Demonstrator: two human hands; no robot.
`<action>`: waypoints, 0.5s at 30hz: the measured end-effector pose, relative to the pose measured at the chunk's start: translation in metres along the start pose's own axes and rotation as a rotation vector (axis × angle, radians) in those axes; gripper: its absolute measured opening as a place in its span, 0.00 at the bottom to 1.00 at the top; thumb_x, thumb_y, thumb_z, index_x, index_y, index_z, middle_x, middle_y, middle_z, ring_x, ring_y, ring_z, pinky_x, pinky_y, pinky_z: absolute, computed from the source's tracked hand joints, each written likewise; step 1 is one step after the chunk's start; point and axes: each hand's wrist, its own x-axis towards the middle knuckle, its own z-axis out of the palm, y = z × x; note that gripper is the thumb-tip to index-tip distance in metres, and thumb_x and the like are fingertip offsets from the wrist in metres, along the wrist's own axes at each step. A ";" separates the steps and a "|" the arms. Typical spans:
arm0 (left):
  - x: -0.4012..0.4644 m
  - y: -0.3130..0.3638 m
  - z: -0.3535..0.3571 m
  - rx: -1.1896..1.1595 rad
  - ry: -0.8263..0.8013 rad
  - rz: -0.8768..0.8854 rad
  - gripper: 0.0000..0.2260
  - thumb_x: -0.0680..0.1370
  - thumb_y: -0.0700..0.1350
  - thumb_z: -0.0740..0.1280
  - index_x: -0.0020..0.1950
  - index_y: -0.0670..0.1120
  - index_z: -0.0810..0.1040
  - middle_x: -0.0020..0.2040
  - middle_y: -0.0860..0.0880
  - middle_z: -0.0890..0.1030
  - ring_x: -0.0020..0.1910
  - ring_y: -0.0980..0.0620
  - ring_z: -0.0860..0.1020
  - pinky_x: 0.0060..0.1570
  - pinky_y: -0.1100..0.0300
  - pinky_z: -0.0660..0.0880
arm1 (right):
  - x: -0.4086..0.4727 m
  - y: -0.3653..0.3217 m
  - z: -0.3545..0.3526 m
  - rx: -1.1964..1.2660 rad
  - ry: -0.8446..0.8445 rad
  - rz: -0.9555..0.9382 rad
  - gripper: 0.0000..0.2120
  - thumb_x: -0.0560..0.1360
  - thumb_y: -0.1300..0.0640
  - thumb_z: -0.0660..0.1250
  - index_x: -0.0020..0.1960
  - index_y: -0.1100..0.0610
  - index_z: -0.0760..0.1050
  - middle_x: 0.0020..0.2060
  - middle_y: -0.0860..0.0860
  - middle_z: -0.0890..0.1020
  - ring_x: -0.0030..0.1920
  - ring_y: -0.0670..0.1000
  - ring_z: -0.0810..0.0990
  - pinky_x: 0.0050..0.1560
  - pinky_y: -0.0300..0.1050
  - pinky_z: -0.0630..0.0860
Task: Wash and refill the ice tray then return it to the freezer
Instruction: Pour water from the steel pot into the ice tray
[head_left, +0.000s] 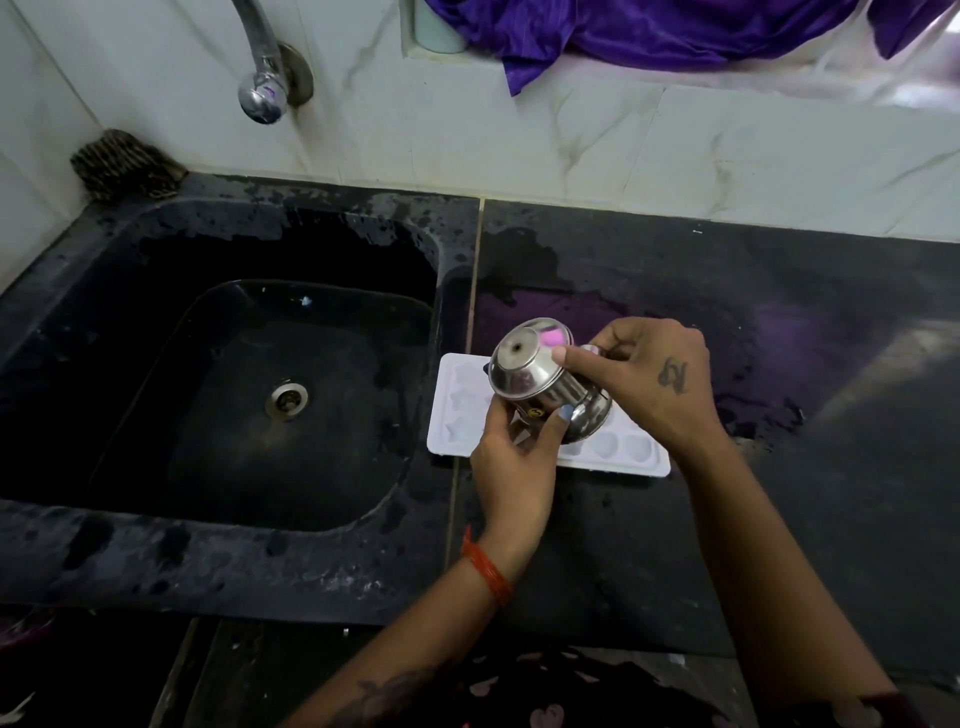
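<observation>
A white ice tray (460, 410) with star and heart shaped cells lies flat on the dark counter (727, 467), just right of the sink. Above it both hands hold a small steel cup (540, 376), tipped over with its base turned towards me and its mouth facing down at the tray. My left hand (514, 467) grips the cup from below, thumb on its side. My right hand (649, 379) holds it from the right, index finger laid along its upper wall. The cup and hands hide the tray's middle cells.
A black stone sink (156, 249) with a steel drain (287, 398) fills the left side. A chrome tap (262, 93) juts from the tiled wall above it, no water running. A scrubber (124, 166) sits at the sink's back corner. Purple cloth (649, 36) hangs on the ledge.
</observation>
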 end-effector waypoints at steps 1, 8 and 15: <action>0.000 0.001 0.001 0.010 -0.002 0.002 0.21 0.74 0.49 0.72 0.66 0.51 0.75 0.55 0.54 0.83 0.52 0.62 0.81 0.49 0.74 0.74 | 0.000 0.001 -0.002 0.004 0.007 0.003 0.13 0.66 0.45 0.75 0.32 0.53 0.79 0.29 0.48 0.82 0.33 0.48 0.82 0.38 0.44 0.77; 0.002 -0.001 0.016 -0.021 0.080 -0.020 0.20 0.71 0.47 0.75 0.61 0.48 0.78 0.51 0.55 0.84 0.49 0.65 0.81 0.48 0.73 0.75 | 0.003 0.001 -0.012 -0.031 -0.015 -0.023 0.13 0.66 0.44 0.74 0.33 0.54 0.80 0.29 0.47 0.82 0.33 0.46 0.81 0.39 0.45 0.78; -0.002 -0.006 0.029 -0.095 0.089 -0.074 0.17 0.72 0.47 0.74 0.60 0.47 0.78 0.52 0.54 0.84 0.52 0.58 0.81 0.56 0.60 0.77 | 0.009 0.002 -0.019 -0.165 -0.079 -0.110 0.14 0.67 0.44 0.73 0.34 0.55 0.80 0.28 0.48 0.81 0.33 0.49 0.80 0.41 0.51 0.78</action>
